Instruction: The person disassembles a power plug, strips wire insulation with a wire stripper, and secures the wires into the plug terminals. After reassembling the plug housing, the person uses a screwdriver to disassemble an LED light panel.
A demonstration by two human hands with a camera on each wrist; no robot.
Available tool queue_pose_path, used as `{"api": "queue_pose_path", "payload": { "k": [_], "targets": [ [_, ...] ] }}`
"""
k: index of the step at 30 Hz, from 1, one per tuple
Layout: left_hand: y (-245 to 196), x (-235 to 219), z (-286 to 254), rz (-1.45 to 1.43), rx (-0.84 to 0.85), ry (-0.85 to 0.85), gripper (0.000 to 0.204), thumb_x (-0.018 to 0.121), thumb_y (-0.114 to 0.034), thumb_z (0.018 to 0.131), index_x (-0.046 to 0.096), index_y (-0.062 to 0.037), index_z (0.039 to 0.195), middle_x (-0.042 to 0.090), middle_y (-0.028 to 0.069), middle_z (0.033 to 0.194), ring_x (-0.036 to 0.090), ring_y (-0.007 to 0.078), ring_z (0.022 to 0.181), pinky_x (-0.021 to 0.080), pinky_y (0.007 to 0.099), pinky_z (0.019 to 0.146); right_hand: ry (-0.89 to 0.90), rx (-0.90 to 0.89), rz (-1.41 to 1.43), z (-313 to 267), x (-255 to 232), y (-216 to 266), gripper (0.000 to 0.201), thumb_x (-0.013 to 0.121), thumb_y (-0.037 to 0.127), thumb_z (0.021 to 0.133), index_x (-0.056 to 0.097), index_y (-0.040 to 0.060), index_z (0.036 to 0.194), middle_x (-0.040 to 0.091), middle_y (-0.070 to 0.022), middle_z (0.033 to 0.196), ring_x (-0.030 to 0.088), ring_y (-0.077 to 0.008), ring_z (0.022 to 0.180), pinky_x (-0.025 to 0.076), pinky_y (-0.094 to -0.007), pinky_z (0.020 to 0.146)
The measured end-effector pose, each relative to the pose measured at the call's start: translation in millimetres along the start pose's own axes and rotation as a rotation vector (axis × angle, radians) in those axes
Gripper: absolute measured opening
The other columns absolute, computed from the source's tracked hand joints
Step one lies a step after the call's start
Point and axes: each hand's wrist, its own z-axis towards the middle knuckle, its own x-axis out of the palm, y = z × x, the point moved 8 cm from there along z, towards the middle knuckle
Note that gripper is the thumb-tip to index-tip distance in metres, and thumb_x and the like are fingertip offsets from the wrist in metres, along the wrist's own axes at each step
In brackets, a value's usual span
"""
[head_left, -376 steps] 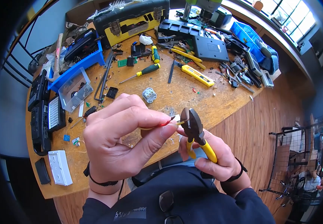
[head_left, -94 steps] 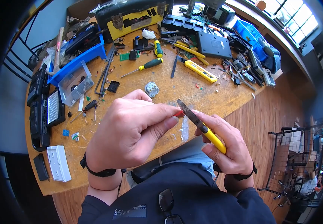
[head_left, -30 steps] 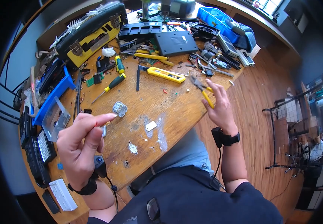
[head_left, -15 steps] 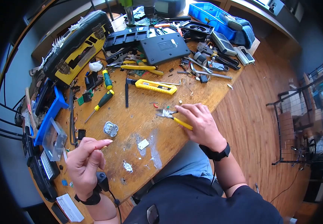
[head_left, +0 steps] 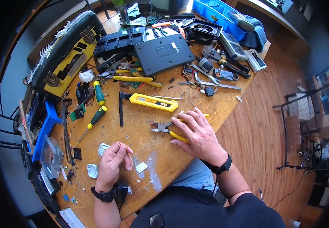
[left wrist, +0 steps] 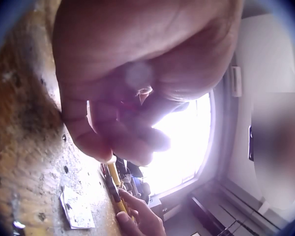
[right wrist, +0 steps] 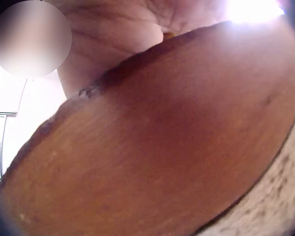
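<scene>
My left hand is over the front of the workbench, thumb and forefinger pinching a thin red wire, only a speck of which shows at the fingertips. Palm down, my right hand rests over the yellow handles of the diagonal cutters, its fingers fairly straight and spread. The cutters lie on the wood with their jaws toward the left. A round grey-white part is partly hidden behind the left hand, and a small pale cap lies left of it. Close to the left fingers is a white plate.
A yellow utility knife lies beyond the cutters, and a green-yellow screwdriver to its left. Behind stand a black flat device and a yellow-black toolbox. Metal tools crowd the right side, near the bench edge.
The wire clipping at the cutters has ended; the right hand has set them down and shifted them left across the bench. The left hand, still pinching, has come inward and lower.
</scene>
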Motion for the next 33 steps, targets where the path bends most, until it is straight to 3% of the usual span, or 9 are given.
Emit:
{"api": "queue_pose_path", "payload": {
  "k": [6,12,14,18,20,23,26,28,33],
  "targets": [
    [9,-10,7,-0.118,-0.049,-0.018,0.025,0.042,-0.023,0.097,0.048,-0.0005,0.086,0.048,0.0068,0.050,0.049,0.0161,0.044,0.045,0.0295,0.053,0.041,0.033,0.201,8,-37,-12,0.049,0.069,0.033,0.077,0.056,0.0047,0.115,0.056,-0.0137,0.112,0.051,-0.0292,0.110,0.036,-0.0454,0.101],
    [15,-14,6,-0.149,-0.085,0.066,0.026,0.044,-0.022,0.097,0.050,0.0029,0.089,0.054,0.0112,0.056,0.057,0.0198,0.055,0.048,0.0311,0.062,-0.242,0.251,0.038,28,-116,-82,0.032,0.072,0.016,0.075,0.063,0.0032,0.103,0.064,-0.0121,0.094,0.061,-0.0255,0.089,0.049,-0.0345,0.076],
    [19,-17,6,-0.169,-0.094,0.084,0.027,0.045,-0.022,0.096,0.050,0.0034,0.089,0.055,0.0121,0.058,0.057,0.0203,0.056,0.049,0.0329,0.064,-0.332,0.356,-0.004,35,-136,-103,0.028,0.071,0.012,0.076,0.064,0.0056,0.102,0.064,-0.0087,0.088,0.056,-0.0164,0.065,0.045,-0.0275,0.057],
    [21,-16,3,-0.234,-0.088,0.161,0.026,0.045,-0.020,0.096,0.052,0.0041,0.092,0.058,0.0122,0.067,0.057,0.0175,0.059,0.048,0.0312,0.066,-0.393,0.486,-0.138,54,-165,-132,0.016,0.068,0.010,0.080,0.065,0.0026,0.093,0.061,-0.0063,0.077,0.044,-0.0094,0.051,0.037,-0.0250,0.049],
    [26,-24,2,-0.191,-0.073,0.089,0.028,0.048,-0.024,0.094,0.050,0.0028,0.086,0.052,0.0120,0.053,0.053,0.0203,0.046,0.049,0.0398,0.061,-0.349,0.526,-0.135,65,-165,-154,0.013,0.066,0.012,0.080,0.064,0.0017,0.088,0.061,-0.0088,0.078,0.049,-0.0142,0.054,0.040,-0.0279,0.052],
    [25,-22,3,-0.199,-0.075,0.129,0.028,0.048,-0.023,0.095,0.050,0.0027,0.086,0.053,0.0122,0.054,0.053,0.0208,0.046,0.049,0.0400,0.061,-0.090,0.531,-0.168,74,-138,-197,0.014,0.065,0.014,0.078,0.063,0.0015,0.084,0.063,-0.0139,0.081,0.060,-0.0294,0.074,0.046,-0.0363,0.065],
    [22,-20,2,-0.206,-0.075,0.152,0.028,0.047,-0.023,0.095,0.050,0.0025,0.086,0.053,0.0118,0.053,0.053,0.0209,0.047,0.049,0.0399,0.060,0.012,0.530,-0.222,75,-115,-215,0.013,0.064,0.013,0.078,0.062,0.0017,0.083,0.063,-0.0142,0.081,0.061,-0.0298,0.079,0.047,-0.0372,0.069],
    [30,-21,-3,-0.204,-0.241,0.144,0.020,0.047,-0.019,0.095,0.052,-0.0005,0.095,0.056,0.0107,0.064,0.052,0.0179,0.057,0.047,0.0313,0.065,0.078,0.539,-0.271,71,-102,-222,0.013,0.063,0.014,0.078,0.062,0.0021,0.083,0.063,-0.0137,0.084,0.060,-0.0300,0.083,0.047,-0.0377,0.072],
    [28,-20,-3,-0.179,-0.234,0.140,0.020,0.047,-0.020,0.095,0.052,-0.0001,0.093,0.055,0.0103,0.063,0.052,0.0172,0.056,0.046,0.0305,0.063,0.153,0.542,-0.371,66,-78,-227,0.017,0.064,0.015,0.078,0.062,0.0026,0.089,0.063,-0.0122,0.090,0.059,-0.0299,0.089,0.047,-0.0381,0.077]
  ]
}}
